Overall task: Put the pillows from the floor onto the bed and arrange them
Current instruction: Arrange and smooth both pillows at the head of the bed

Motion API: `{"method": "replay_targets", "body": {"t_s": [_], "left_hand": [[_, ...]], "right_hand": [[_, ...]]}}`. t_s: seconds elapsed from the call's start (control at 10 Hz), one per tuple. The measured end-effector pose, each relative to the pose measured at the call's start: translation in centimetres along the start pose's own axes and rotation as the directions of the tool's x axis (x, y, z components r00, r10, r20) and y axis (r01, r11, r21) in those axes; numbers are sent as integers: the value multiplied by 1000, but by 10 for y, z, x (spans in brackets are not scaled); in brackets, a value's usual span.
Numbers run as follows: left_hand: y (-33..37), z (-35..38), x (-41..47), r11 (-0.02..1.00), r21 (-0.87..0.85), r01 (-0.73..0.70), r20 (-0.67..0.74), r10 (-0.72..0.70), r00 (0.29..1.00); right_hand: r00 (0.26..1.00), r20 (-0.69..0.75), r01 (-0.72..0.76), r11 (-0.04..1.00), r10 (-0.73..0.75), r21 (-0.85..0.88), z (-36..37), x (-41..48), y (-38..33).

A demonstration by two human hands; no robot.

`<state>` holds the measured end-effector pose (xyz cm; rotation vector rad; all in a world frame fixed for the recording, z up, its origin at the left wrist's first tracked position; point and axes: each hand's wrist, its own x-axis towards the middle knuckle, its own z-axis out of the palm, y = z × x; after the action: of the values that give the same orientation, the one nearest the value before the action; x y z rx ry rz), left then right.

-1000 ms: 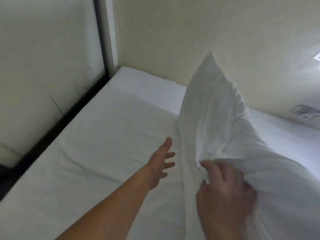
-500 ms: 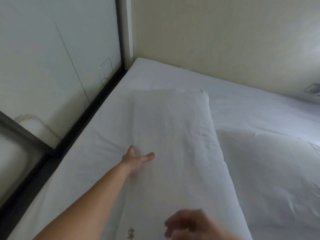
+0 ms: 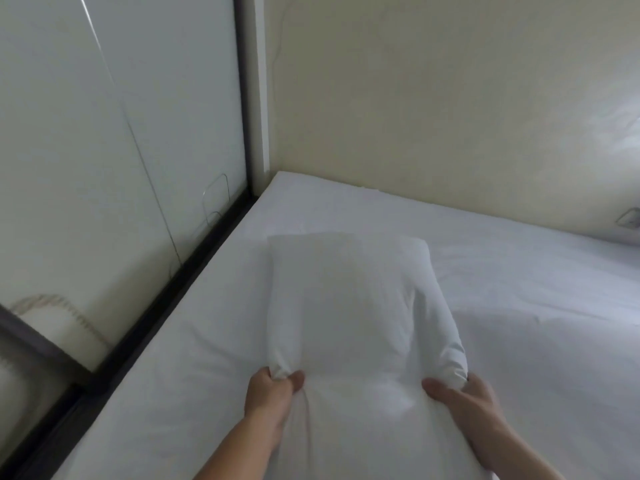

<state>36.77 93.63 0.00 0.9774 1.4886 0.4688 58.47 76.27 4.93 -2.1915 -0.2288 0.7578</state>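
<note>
No writing or label can be read anywhere in view. The white pillow (image 3: 349, 306) is a soft, plump rectangle in a smooth cotton-like case, lying lengthwise on the white-sheeted bed (image 3: 194, 358), its far end toward 12 o'clock near the cream wall (image 3: 433, 98). The left hand (image 3: 272, 393) is clenched on a bunched fold of the case at the pillow's left edge; the right hand (image 3: 460, 398) is clamped on the rolled right edge, thumb pressed into the top. A second white pillow (image 3: 554, 358) lies just beside it at 3 o'clock. A dark frame (image 3: 166, 303) runs along the bed's left side below a glossy pale panel (image 3: 104, 150). Half a second ago the left hand lay flat and open on the pillow and the right hovered low, gripping nothing; now both grip it, and its sides are gathered narrower.
</note>
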Motion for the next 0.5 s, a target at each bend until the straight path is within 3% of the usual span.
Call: {"method": "replay_targets", "body": {"t_s": [0.1, 0.2, 0.3, 0.4, 0.5], "left_hand": [[28, -22, 9, 976, 178, -128, -75, 143, 987], [77, -46, 28, 821, 513, -250, -109, 351, 930], [128, -55, 45, 532, 755, -384, -3, 588, 809], [149, -45, 47, 326, 773, -544, 273, 602, 750], [118, -40, 34, 151, 805, -574, 500, 348, 793]], "right_hand": [[995, -103, 0, 1000, 3, 27, 26, -50, -20], [986, -153, -74, 993, 60, -87, 67, -87, -24], [989, 146, 10, 960, 33, -281, 104, -144, -53], [775, 630, 442, 759, -54, -478, 106, -157, -52], [848, 368, 518, 745, -382, -420, 103, -123, -65]]}}
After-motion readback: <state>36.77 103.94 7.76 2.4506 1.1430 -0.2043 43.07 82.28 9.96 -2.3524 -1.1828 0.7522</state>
